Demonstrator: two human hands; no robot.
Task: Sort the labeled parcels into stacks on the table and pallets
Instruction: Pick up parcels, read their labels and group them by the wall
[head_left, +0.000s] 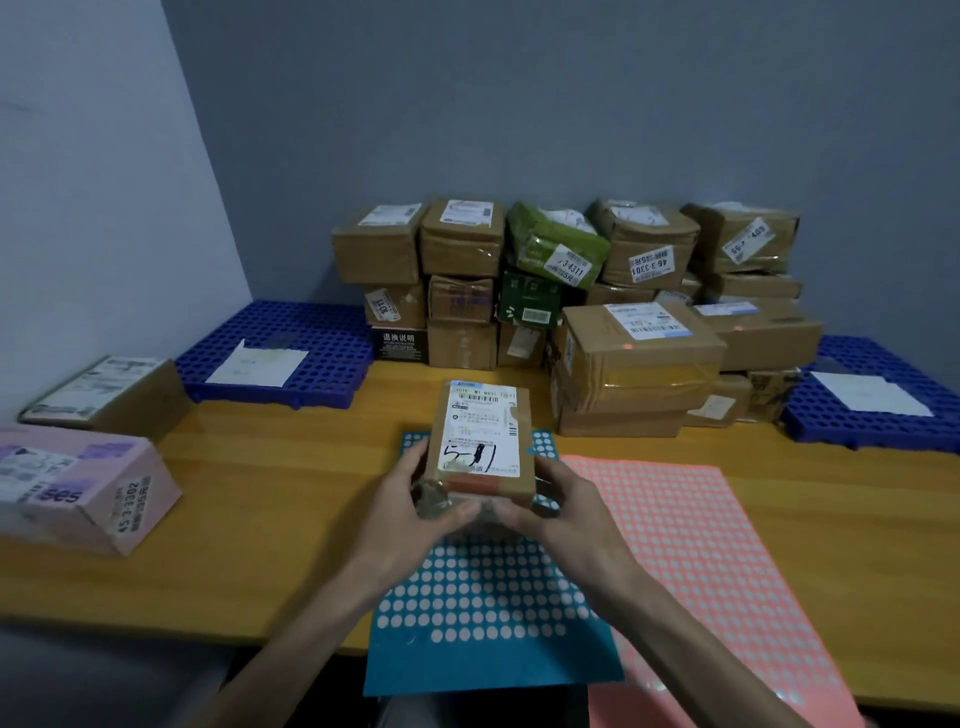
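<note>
Early in the sort, by the look of it: only two parcels set aside near nine o'clock on the table (260, 493), a pink box (88, 488) and, just behind it, a flat brown parcel (109, 389). On the left pallet (332, 364) at ten o'clock and the right pallet (810, 421) at three, nothing but a white sheet each. Left to move: the big pile of boxes (571, 291) from twelve to two o'clock, against the wall.

At centre, one small brown parcel (480, 441), label up, over the far end of a teal dotted sheet (488, 597); lifted or resting, hard to tell. Gripped at its near end by left hand (410, 499) and right hand (566, 504), fingers (457, 512) curled round the near corners, the rest of the parcel reaching past them toward twelve o'clock
</note>
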